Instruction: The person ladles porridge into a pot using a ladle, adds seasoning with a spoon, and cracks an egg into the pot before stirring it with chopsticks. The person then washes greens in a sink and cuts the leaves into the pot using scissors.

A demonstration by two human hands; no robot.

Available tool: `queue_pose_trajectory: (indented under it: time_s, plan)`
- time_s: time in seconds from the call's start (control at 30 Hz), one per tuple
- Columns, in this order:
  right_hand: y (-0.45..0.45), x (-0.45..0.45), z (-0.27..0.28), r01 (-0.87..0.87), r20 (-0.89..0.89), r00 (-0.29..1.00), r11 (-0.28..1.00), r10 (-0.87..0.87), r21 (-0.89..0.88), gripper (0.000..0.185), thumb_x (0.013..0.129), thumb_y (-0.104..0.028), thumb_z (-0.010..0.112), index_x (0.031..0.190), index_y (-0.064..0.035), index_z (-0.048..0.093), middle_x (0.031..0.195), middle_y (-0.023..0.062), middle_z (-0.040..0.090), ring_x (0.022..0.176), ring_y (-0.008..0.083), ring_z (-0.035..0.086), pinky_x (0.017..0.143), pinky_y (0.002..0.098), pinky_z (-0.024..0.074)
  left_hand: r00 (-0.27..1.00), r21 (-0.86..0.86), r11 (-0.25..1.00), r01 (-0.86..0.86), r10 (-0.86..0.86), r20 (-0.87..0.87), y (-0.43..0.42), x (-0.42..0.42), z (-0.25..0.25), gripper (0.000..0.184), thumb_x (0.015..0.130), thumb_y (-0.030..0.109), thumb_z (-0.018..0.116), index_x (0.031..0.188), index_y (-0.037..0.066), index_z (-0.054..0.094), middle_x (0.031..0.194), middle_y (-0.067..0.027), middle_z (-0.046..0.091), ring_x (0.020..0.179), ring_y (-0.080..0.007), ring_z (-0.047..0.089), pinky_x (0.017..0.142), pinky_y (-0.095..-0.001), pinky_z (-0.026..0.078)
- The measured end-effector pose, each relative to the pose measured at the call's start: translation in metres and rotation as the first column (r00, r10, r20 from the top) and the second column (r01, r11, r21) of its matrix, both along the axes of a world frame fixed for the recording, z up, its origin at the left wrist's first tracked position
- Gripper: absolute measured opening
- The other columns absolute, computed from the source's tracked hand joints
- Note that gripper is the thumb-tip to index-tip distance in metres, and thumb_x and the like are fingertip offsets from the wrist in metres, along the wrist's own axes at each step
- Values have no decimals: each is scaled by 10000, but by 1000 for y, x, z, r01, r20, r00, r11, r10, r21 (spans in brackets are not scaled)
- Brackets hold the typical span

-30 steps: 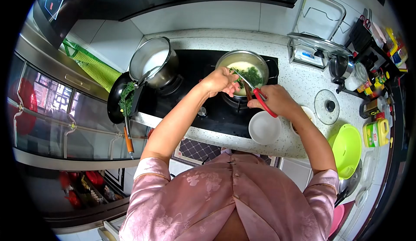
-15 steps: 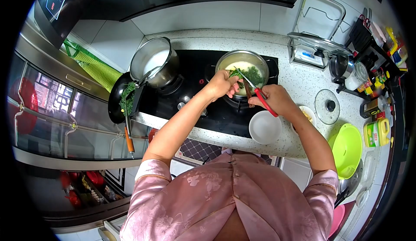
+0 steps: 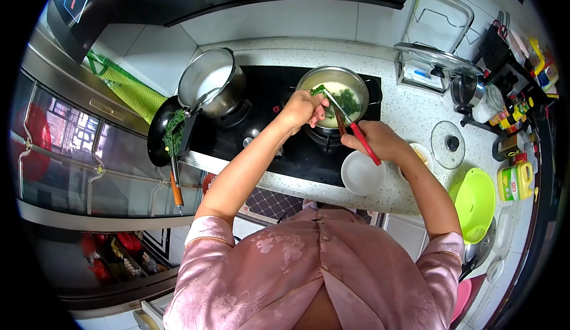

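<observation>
Over the steel pot (image 3: 309, 78) on the stove, my left hand (image 3: 300, 111) is closed around a small bunch of leafy greens (image 3: 318, 90). My right hand (image 3: 380, 139) grips red-handled scissors (image 3: 364, 144), whose blades reach up to the greens beside my left fingertips. Below the blades, chopped greens (image 3: 349, 100) float in pale liquid inside the pot. A white bowl (image 3: 363, 174) stands on the counter just under my right hand. Part of a second bowl (image 3: 423, 155) with pale contents shows behind my right wrist.
A taller pot (image 3: 193, 71) with whitish contents and a ladle stands on the left burner. Left of it, a black pan (image 3: 159, 146) holds more greens. To the right are a glass lid (image 3: 446, 145), a lime-green basket (image 3: 473, 208), an oil jug (image 3: 515, 182) and a seasoning rack (image 3: 504, 83).
My left hand has shifted slightly left, and the greens at its fingertips look fewer. More of the scissor blades shows now. My right hand has barely moved.
</observation>
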State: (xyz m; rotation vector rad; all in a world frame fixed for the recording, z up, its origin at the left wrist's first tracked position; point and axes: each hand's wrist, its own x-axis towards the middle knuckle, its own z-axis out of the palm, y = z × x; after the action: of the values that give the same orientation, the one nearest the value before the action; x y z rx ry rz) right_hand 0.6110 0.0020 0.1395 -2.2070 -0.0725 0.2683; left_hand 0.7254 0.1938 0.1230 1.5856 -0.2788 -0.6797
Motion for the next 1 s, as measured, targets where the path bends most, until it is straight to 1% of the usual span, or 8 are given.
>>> queue_pose_trajectory:
  time_s: [0.07, 0.17, 0.27, 0.4, 0.47, 0.7, 0.9, 1.0]
  plan:
    - [6, 0, 11, -58, 1, 998, 989, 59, -138, 471, 792, -476, 614, 878, -14, 634, 655, 72, 622, 629, 210, 601, 626, 329, 459, 998, 28, 998, 48, -47, -34, -4, -3, 5, 261, 939, 172, 429, 831, -29, 556, 564, -57, 534, 400, -104, 445, 374, -243, 383]
    - [3, 8, -9, -3, 9, 1000, 992, 4, -122, 434, 796, -449, 616, 882, -25, 644, 636, 69, 613, 619, 204, 598, 618, 321, 458, 994, 41, 994, 102, -101, -41, -6, -6, 8, 260, 939, 152, 413, 844, -37, 563, 601, -71, 543, 422, -112, 466, 398, -244, 403]
    - [1, 7, -3, 4, -59, 998, 1000, -5, -29, 561, 756, -577, 597, 778, -19, 643, 695, 140, 629, 637, 289, 611, 602, 358, 458, 989, 36, 990, 137, -134, -64, -3, -6, 7, 251, 940, 139, 400, 872, -43, 559, 638, -83, 551, 439, -120, 475, 416, -249, 416]
    - [1, 1, 8, 53, -121, 992, 997, -45, 62, 540, 771, -556, 595, 777, -19, 642, 714, 150, 633, 649, 289, 615, 615, 361, 459, 993, 19, 996, 86, -84, -80, 2, -2, 7, 245, 942, 139, 395, 886, -44, 547, 619, -80, 544, 427, -120, 472, 420, -248, 421]
    - [0, 0, -2, -8, 15, 1000, 997, 7, 76, 534, 772, -553, 594, 786, -22, 646, 707, 155, 627, 652, 287, 612, 622, 364, 456, 993, 1, 997, 79, -78, -92, 3, 0, 10, 243, 942, 140, 394, 887, -45, 543, 615, -79, 543, 424, -120, 473, 421, -246, 422]
    - [0, 8, -12, -16, 35, 999, 1000, 16, 0, 520, 757, -541, 620, 798, -24, 652, 693, 148, 624, 660, 277, 615, 625, 356, 457, 982, 27, 984, 175, -173, -76, 0, 1, 13, 251, 942, 155, 408, 882, -44, 549, 602, -84, 555, 411, -121, 476, 395, -246, 415]
    - [-3, -2, 13, 99, -99, 991, 983, -85, 151, 509, 674, -509, 715, 769, -14, 638, 663, 141, 606, 643, 273, 602, 605, 331, 449, 985, 83, 982, 167, -161, -67, 5, 3, 12, 269, 938, 178, 434, 892, -46, 576, 585, -84, 558, 399, -121, 475, 385, -240, 409]
    - [-5, -4, 10, 37, 6, 999, 998, -37, -57, 513, 682, -524, 699, 795, -27, 638, 675, 135, 608, 648, 271, 597, 601, 333, 445, 989, 61, 988, 139, -134, -69, 6, 2, 13, 275, 935, 191, 446, 869, -31, 595, 579, -77, 555, 397, -117, 473, 388, -235, 411]
